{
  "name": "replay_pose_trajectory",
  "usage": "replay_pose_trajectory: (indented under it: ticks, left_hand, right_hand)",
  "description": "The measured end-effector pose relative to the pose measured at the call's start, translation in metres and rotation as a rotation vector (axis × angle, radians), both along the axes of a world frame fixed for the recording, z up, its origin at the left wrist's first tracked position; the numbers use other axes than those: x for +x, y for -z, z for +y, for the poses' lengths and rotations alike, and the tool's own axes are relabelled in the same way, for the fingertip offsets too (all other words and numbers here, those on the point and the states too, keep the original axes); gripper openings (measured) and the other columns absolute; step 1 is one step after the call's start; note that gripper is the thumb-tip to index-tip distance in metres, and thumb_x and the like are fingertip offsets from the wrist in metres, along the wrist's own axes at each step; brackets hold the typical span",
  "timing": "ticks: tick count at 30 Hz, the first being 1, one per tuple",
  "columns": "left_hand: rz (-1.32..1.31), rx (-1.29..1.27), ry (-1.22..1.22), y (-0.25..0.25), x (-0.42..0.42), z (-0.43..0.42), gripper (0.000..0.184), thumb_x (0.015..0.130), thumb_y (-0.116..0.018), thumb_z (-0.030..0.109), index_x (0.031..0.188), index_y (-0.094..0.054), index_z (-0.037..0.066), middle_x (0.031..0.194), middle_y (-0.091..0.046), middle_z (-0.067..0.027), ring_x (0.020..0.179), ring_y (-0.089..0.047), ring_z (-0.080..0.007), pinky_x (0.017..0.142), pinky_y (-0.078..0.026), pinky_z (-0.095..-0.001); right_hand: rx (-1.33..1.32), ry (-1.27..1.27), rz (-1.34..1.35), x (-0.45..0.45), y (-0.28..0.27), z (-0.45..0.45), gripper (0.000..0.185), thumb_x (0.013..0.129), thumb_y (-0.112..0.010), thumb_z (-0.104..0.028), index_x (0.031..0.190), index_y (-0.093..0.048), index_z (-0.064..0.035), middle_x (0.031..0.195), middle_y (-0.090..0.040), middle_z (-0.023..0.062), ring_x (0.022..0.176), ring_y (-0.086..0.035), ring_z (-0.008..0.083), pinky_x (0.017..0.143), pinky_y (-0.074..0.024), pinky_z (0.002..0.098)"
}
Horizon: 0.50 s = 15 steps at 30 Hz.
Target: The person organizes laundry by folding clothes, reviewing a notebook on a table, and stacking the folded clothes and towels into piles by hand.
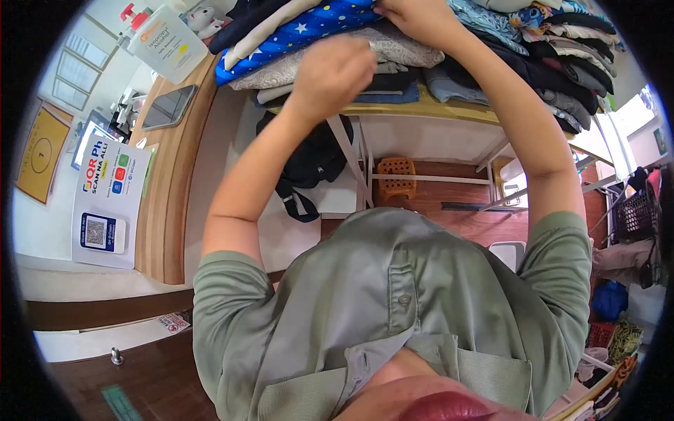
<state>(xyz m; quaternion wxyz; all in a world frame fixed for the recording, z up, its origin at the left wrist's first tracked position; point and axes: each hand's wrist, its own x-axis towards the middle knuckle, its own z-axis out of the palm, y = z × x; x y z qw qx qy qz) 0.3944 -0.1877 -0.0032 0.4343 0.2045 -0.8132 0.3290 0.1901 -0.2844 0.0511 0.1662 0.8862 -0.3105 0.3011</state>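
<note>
Folded clothes lie in stacks on a yellow-edged table [456, 110] at the top of the view. In the left stack, a blue cloth with white stars [302, 29] rests above a grey patterned cloth [281, 69]. My left hand [335, 74] is over the front of this stack, blurred, its fingers curled; what they hold, if anything, is hidden. At the right end of the blue cloth, my right hand [414, 19] has its fingers bent against the fabric, partly cut off by the top edge. More folded clothes [562, 63] are piled to the right.
A wooden counter [168, 189] on the left bears an alcohol bottle [168, 45], a phone [169, 107] and a QR code sign [109, 200]. Under the table are a black bag [316, 158] and an orange basket [397, 177]. A black basket [634, 216] stands far right.
</note>
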Motion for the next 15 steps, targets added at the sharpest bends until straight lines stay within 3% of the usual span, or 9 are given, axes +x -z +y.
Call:
replay_pose_trajectory:
  ticks: [3,8,9,10,11,12,14,15]
  left_hand:
    - [-0.135,0.137,-0.163,0.015,0.006,0.009,0.023,0.077,-0.078,0.014,0.098,-0.069,0.013,0.109,-0.068,-0.0042,0.101,-0.065,-0.0262,0.085,-0.051,-0.0405]
    - [-0.180,-0.025,-0.285,-0.019,0.013,-0.014,0.025,0.076,-0.078,0.014,0.099,-0.069,0.013,0.111,-0.066,-0.0028,0.096,-0.064,-0.0278,0.078,-0.050,-0.0387]
    - [-0.182,0.115,-0.367,-0.027,0.010,-0.007,0.019,0.082,-0.070,0.021,0.099,-0.068,0.012,0.116,-0.065,-0.0058,0.105,-0.060,-0.0278,0.081,-0.047,-0.0420]
    - [-0.175,0.109,-0.367,-0.029,0.010,-0.010,0.019,0.082,-0.070,0.021,0.099,-0.068,0.012,0.116,-0.065,-0.0058,0.105,-0.060,-0.0278,0.081,-0.047,-0.0420]
    - [-0.162,0.076,-0.347,-0.031,0.012,-0.014,0.018,0.082,-0.069,0.021,0.097,-0.068,0.013,0.116,-0.064,-0.0047,0.105,-0.059,-0.0258,0.080,-0.046,-0.0405]
    - [-0.150,0.045,-0.326,-0.031,0.013,-0.016,0.016,0.082,-0.069,0.021,0.096,-0.067,0.013,0.116,-0.064,-0.0037,0.105,-0.058,-0.0237,0.079,-0.044,-0.0390]
    - [-0.139,0.035,-0.315,-0.031,0.013,-0.017,0.016,0.082,-0.068,0.020,0.096,-0.067,0.013,0.115,-0.064,-0.0037,0.104,-0.059,-0.0240,0.079,-0.044,-0.0392]
    - [-0.133,0.027,-0.302,-0.030,0.013,-0.017,0.015,0.082,-0.068,0.020,0.095,-0.067,0.013,0.115,-0.064,-0.0037,0.104,-0.059,-0.0243,0.079,-0.044,-0.0395]
  right_hand:
    - [0.008,-0.008,-0.050,0.000,0.002,0.001,0.027,0.089,-0.061,-0.027,0.081,-0.071,-0.0044,0.074,-0.067,0.0192,0.071,-0.066,0.0391,0.066,-0.0513,0.0495]
    - [0.000,-0.070,-0.127,0.000,0.008,0.012,0.025,0.090,-0.062,-0.027,0.080,-0.070,-0.0048,0.072,-0.065,0.0188,0.069,-0.066,0.0389,0.064,-0.0506,0.0504]
    - [-0.039,-0.072,-0.154,-0.002,0.010,0.028,0.023,0.088,-0.064,-0.026,0.079,-0.069,-0.0055,0.074,-0.065,0.0169,0.071,-0.066,0.0371,0.066,-0.0507,0.0495]
    - [-0.082,-0.075,-0.180,-0.003,0.009,0.038,0.021,0.086,-0.067,-0.026,0.078,-0.068,-0.0062,0.076,-0.065,0.0150,0.074,-0.066,0.0353,0.067,-0.0507,0.0485]
    - [-0.318,-0.148,-0.117,-0.008,0.017,0.039,0.020,0.088,-0.069,-0.029,0.093,-0.065,-0.0105,0.086,-0.066,0.0071,0.075,-0.066,0.0292,0.063,-0.0529,0.0399]
    - [-0.316,-0.249,-0.140,-0.010,0.030,0.045,0.019,0.085,-0.072,-0.027,0.087,-0.065,-0.0094,0.086,-0.064,0.0072,0.079,-0.064,0.0290,0.066,-0.0521,0.0402]
    - [-0.198,-0.234,0.115,-0.013,0.050,0.063,0.018,0.079,-0.074,-0.027,0.083,-0.068,-0.0109,0.089,-0.063,0.0040,0.091,-0.062,0.0237,0.075,-0.0514,0.0389]
    - [-0.278,-0.148,0.243,-0.017,0.057,0.066,0.022,0.077,-0.076,-0.031,0.083,-0.069,-0.0113,0.097,-0.061,0.0012,0.105,-0.056,0.0201,0.086,-0.0469,0.0368]
